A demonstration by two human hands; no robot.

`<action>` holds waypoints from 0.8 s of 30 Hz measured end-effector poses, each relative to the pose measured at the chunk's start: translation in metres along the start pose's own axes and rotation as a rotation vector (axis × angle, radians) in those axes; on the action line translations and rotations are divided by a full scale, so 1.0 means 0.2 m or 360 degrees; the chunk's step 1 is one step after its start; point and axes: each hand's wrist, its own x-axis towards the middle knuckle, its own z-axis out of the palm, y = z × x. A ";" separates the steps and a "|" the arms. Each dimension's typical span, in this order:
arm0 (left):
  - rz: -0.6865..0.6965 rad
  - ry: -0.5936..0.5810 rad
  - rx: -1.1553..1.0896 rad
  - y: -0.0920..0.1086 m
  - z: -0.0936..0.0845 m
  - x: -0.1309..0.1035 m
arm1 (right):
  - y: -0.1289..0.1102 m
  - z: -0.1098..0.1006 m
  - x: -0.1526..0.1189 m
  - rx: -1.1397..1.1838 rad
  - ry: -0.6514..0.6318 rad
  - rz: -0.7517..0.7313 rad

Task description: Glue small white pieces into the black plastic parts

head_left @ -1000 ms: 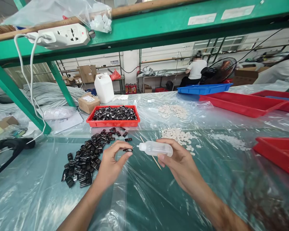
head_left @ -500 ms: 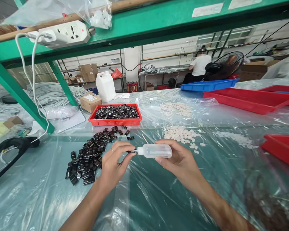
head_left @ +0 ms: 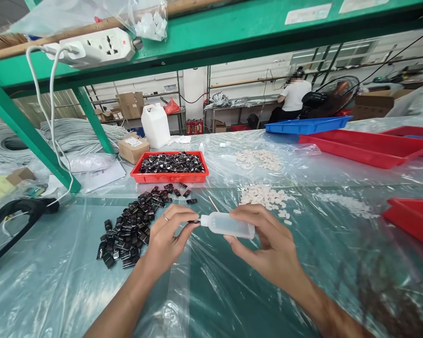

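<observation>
My right hand [head_left: 268, 232] is closed round a translucent squeeze bottle [head_left: 229, 225], which lies nearly level with its nozzle end pointing left. Between the thumb and fingers of my left hand [head_left: 171, 232] is a small black plastic part [head_left: 196, 221], mostly hidden by the fingertips. The bottle's tip meets this part; the exact contact is too small to make out. To the left of my left hand spreads a loose pile of similar black parts [head_left: 134, 225]. Beyond my right hand lies a heap of small whitish pieces [head_left: 268, 196].
A red tray [head_left: 169, 177] full of black parts stands behind the pile. White flakes [head_left: 348, 204] and another red tray [head_left: 412, 220] are at the right. A thin stick [head_left: 213, 203] lies behind the bottle. A green shelf frame [head_left: 211, 37] crosses overhead. A person [head_left: 296, 96] sits far back.
The bottle has tilted, its base dropping lower on the right while its nozzle stays at the black part. My right hand has shifted slightly right; my left hand is almost still.
</observation>
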 end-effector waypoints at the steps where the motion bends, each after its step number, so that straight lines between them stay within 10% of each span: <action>1: 0.0000 0.0003 -0.0006 0.00 0.00 0.00 | 0.00 0.00 0.00 -0.0006 0.0000 -0.0007; 24: -0.0093 -0.0055 0.0025 0.00 0.01 -0.01 | -0.04 -0.03 0.05 -0.0346 0.0017 -0.0406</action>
